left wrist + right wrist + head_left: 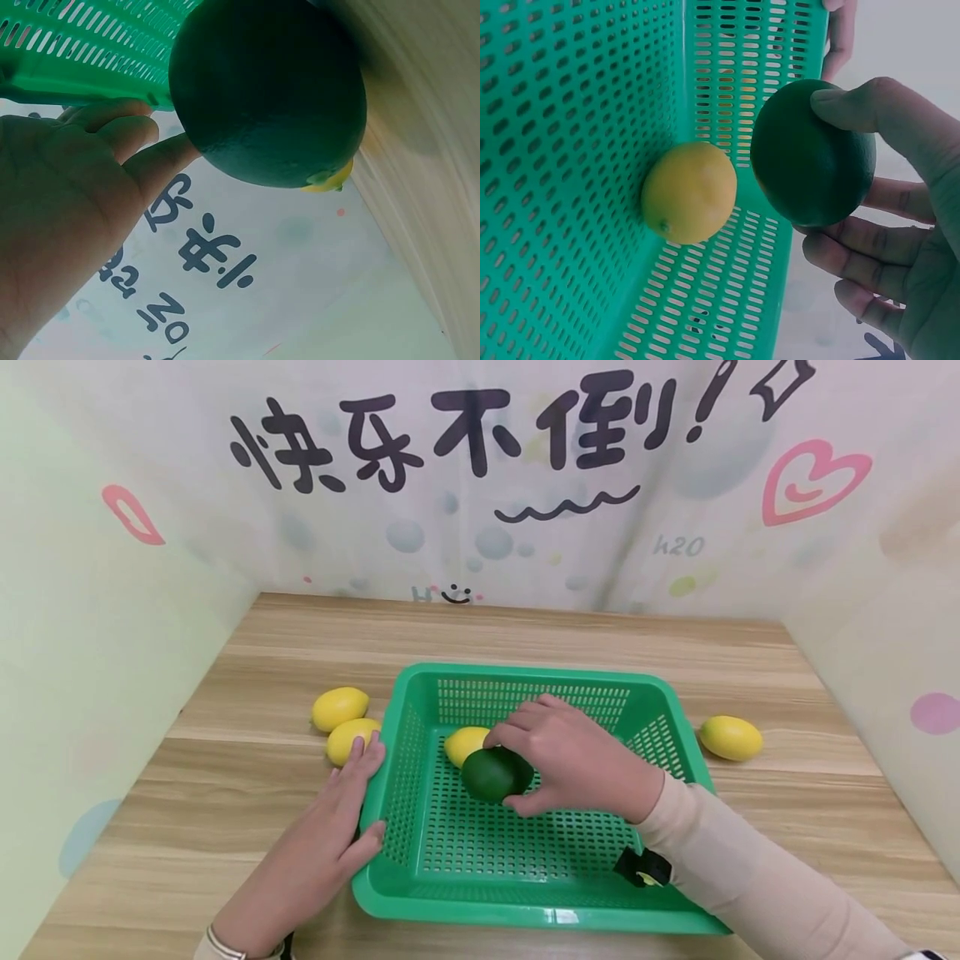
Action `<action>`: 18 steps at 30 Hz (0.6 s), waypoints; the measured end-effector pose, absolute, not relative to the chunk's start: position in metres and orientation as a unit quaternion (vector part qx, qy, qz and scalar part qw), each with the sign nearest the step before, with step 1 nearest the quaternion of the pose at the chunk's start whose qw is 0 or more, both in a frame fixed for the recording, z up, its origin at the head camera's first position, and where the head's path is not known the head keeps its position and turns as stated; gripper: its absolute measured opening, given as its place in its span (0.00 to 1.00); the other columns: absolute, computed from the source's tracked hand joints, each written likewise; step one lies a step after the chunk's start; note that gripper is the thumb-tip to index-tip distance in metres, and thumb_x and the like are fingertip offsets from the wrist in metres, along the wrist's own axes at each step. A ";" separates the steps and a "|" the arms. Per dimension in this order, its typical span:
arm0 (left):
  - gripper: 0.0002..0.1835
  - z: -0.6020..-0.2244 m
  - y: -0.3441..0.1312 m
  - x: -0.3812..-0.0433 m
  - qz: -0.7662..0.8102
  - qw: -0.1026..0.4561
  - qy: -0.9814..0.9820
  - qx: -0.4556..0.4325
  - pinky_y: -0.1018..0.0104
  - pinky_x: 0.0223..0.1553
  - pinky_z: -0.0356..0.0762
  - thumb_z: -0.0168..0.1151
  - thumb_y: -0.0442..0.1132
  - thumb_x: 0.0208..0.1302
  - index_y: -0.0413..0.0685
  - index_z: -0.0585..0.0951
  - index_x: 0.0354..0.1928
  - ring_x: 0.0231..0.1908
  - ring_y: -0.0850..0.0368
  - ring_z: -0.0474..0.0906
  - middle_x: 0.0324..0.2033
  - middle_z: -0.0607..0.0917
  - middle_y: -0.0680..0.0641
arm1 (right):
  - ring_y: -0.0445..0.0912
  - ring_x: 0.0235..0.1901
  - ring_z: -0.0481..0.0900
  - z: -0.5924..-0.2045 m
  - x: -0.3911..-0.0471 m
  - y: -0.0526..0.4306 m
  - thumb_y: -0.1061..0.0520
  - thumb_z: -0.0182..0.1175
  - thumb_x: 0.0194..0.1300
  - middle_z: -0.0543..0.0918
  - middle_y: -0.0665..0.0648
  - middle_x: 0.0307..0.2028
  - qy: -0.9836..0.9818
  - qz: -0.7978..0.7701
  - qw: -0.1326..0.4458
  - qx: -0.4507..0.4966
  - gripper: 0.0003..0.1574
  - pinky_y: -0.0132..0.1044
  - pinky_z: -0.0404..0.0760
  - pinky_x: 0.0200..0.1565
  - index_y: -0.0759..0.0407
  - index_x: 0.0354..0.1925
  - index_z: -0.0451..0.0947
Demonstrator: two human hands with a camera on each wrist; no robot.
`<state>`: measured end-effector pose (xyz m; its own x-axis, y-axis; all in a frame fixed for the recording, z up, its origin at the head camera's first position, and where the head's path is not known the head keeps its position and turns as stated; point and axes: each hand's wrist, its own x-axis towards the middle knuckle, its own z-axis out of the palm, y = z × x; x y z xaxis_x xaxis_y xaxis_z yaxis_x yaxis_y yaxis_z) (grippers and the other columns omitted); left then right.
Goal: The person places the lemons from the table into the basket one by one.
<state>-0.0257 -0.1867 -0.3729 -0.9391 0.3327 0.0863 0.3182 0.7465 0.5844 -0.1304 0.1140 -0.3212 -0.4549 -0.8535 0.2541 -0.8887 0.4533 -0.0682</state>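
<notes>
Pinching a dark green fruit, that's the right hand | left hand just chilling straight-fingered against the green basket | yellow lemon inside

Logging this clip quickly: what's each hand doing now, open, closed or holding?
Left hand: open, at the rim of the green basket.
Right hand: holding a dark green fruit.

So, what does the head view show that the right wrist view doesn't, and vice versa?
Only the head view shows the lemon right of the basket and the pink heart on the backdrop. Only the right wrist view shows the palm of the right hand and the stem tip of the lemon inside the basket. Both show the basket, its lemon, the dark green fruit in the right hand, and at least part of the left hand.
</notes>
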 end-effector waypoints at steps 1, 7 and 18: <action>0.42 -0.373 -0.187 -0.026 0.311 0.011 0.934 0.175 0.44 0.77 0.46 0.56 0.38 0.74 0.45 0.47 0.83 0.80 0.45 0.40 0.82 0.48 0.46 | 0.44 0.41 0.81 -0.322 -0.130 0.113 0.42 0.79 0.44 0.86 0.49 0.41 -0.847 0.094 0.094 0.515 0.34 0.44 0.77 0.51 0.55 0.48 0.84; 0.42 -0.372 -0.186 -0.025 0.309 0.013 0.935 0.172 0.45 0.77 0.47 0.55 0.38 0.74 0.45 0.46 0.83 0.80 0.46 0.39 0.82 0.47 0.47 | 0.44 0.42 0.81 -0.322 -0.129 0.112 0.41 0.79 0.45 0.86 0.49 0.42 -0.847 0.092 0.095 0.514 0.35 0.44 0.78 0.52 0.55 0.49 0.84; 0.42 -0.372 -0.186 -0.025 0.304 0.018 0.938 0.166 0.46 0.77 0.45 0.55 0.38 0.74 0.46 0.46 0.83 0.81 0.46 0.39 0.82 0.46 0.49 | 0.44 0.41 0.80 -0.326 -0.127 0.108 0.41 0.79 0.45 0.86 0.49 0.40 -0.839 0.082 0.097 0.528 0.34 0.43 0.77 0.50 0.55 0.48 0.84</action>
